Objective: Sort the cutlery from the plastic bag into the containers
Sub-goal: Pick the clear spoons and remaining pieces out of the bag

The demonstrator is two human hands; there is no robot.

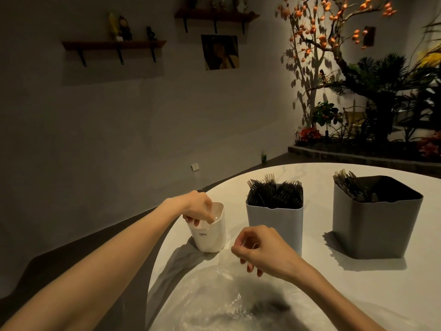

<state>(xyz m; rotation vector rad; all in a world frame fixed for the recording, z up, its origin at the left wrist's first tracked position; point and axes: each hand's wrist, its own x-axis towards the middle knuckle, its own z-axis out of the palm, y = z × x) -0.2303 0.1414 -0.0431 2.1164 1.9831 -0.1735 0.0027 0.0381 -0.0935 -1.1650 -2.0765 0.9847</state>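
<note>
Left hand (pixel 199 209) curled into white cup (pixel 211 229), contents unclear; right hand (pixel 260 249) pinches something thin. We risk tipping the cup when pulling out.

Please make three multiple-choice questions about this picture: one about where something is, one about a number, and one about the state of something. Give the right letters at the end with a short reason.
1. Where is the left hand?
A. At the mouth of the small white container
B. Inside the plastic bag
C. On the dark grey container

2. How many containers stand on the white table?
A. Two
B. Three
C. Five

3. What is the state of the middle light grey container?
A. Tipped over
B. Empty
C. Packed with black forks

Answers: 1 A, its fingers reach into the small white container's opening. 2 B, the white, light grey and dark grey ones stand in a row. 3 C, it is upright with fork tines above its rim.
</note>
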